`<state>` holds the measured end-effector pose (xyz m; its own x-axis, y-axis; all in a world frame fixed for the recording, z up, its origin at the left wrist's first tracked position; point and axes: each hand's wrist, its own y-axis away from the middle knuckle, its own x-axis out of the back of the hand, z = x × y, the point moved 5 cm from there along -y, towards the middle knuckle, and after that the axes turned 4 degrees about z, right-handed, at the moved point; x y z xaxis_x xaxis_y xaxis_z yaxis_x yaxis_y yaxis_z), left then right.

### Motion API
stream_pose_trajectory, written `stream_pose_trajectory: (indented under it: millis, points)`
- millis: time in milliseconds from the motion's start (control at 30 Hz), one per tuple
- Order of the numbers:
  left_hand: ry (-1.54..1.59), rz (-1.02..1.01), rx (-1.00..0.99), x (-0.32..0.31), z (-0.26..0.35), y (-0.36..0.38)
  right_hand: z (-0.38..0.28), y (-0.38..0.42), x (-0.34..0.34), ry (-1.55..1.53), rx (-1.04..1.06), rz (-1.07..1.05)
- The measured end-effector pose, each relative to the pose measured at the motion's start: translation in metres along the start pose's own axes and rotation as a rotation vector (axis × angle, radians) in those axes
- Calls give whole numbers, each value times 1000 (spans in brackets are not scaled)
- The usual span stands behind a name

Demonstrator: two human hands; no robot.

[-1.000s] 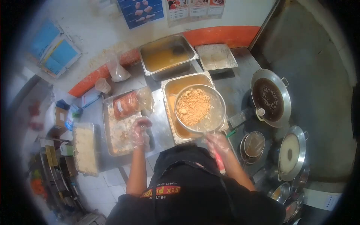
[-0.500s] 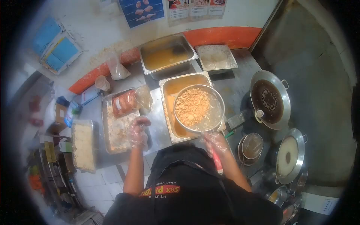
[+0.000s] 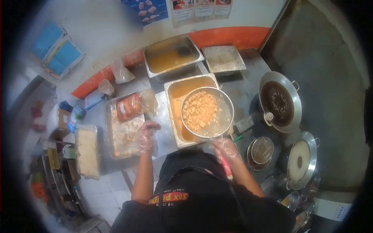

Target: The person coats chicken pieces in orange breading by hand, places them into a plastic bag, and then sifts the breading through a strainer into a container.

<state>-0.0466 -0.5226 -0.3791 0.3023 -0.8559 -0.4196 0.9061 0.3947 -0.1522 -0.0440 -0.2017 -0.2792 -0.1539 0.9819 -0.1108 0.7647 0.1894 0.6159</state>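
My right hand, in a clear plastic glove, is closed around the red handle of a large round mesh strainer. Small pale-orange battered pieces fill the strainer's left side. It sits over a steel pan of orange-brown liquid, whose surface shows at the left and top. My left hand, gloved too, hovers by the right edge of a floury tray, fingers loosely bent and holding nothing. A plastic bag of reddish meat lies in that tray.
Behind stand a deep steel pan of yellowish liquid and a floury pan. To the right are a wok of dark oil, another with pale foam and small strainers. A white-filled tray is far left.
The pieces in the strainer have shifted and look more heaped. The strainer stays over the pan in my right hand. My left hand has barely moved.
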Motion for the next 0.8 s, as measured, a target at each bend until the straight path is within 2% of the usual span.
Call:
stream_pose_trajectory:
  millis: [67, 133, 200, 267, 300, 400, 433, 467, 533, 567, 667, 733, 767, 800]
  points:
    - [-12, 20, 23, -2, 1, 4, 16, -31, 4, 42, 25, 25]
    - [-79, 136, 109, -12, 7, 8, 2, -50, -13, 41, 47, 51]
    - [-83, 56, 65, -1, 0, 0, 2, -23, -5, 25, 32, 20]
    - [-45, 6, -27, 2, -1, 2, 19, -16, 8, 56, -82, 19]
    - [-24, 55, 16, 2, -2, 3, 7, -21, -1, 107, 20, 51]
    - [-102, 129, 101, -17, 19, 7, 1, -44, -16, 95, 75, 87]
    - [-158, 137, 141, -10, 15, 9, 4, -33, -10, -47, 44, -27]
    - [-150, 129, 125, -7, 11, 5, 0, -27, -8, -46, 64, -26]
    - [-93, 110, 82, -4, 7, 7, 1, -13, 0, 184, 10, 25]
    - [-104, 126, 76, 0, 4, 10, 13, -36, -2, 45, 59, 11]
    - [-267, 65, 68, 11, -4, 15, 0, -40, -15, -3, 96, 42]
    - [-271, -88, -106, 15, 2, 5, 13, -26, 6, 67, 122, 78]
    - [-166, -14, -52, 16, -1, 4, 6, -29, 11, 54, 138, 120]
    - [-75, 69, 12, 18, -4, 4, -1, -37, 1, 85, 167, 67]
